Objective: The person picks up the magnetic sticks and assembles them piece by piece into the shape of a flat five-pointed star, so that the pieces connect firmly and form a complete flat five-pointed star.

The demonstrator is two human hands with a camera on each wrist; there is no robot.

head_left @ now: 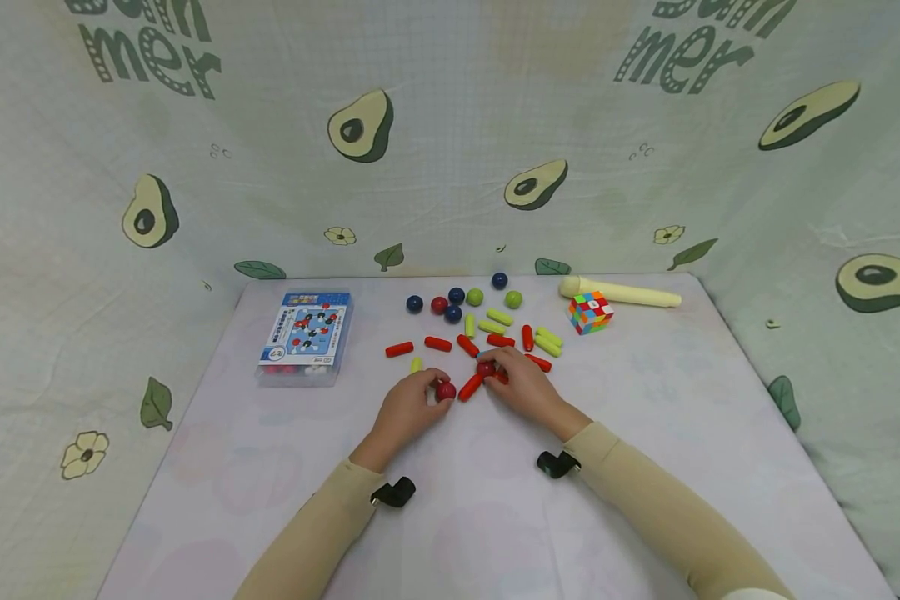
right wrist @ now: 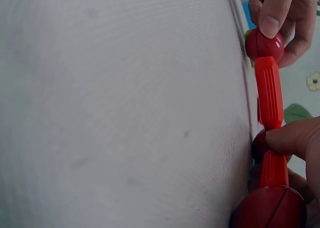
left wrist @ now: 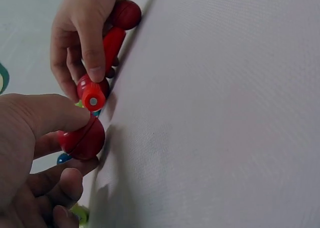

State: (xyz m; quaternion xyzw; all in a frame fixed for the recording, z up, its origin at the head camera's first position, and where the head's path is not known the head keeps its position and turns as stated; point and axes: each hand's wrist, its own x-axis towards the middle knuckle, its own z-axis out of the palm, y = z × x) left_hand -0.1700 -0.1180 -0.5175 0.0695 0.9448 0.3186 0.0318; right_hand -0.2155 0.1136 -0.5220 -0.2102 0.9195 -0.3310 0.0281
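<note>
Thumb and fingers of my left hand [head_left: 410,408] pinch a red ball [left wrist: 89,140] low over the table. Close to the right of it, my right hand [head_left: 523,385] pinches another red ball [head_left: 486,369]. From that ball a red rod [right wrist: 270,92] points toward the left hand's ball, its tip near that ball's surface. A second red rod [right wrist: 275,170] runs off the other side and meets a third red ball [right wrist: 270,210]. In the head view the right hand mostly covers this part. Loose red rods [head_left: 438,343] lie just beyond both hands.
Yellow-green rods [head_left: 499,317] and several blue, red and green balls [head_left: 475,297] lie farther back. A clear plastic box [head_left: 303,339] with a printed card stands at the left. At the back right are a puzzle cube [head_left: 590,312] and a pale yellow stick [head_left: 630,293].
</note>
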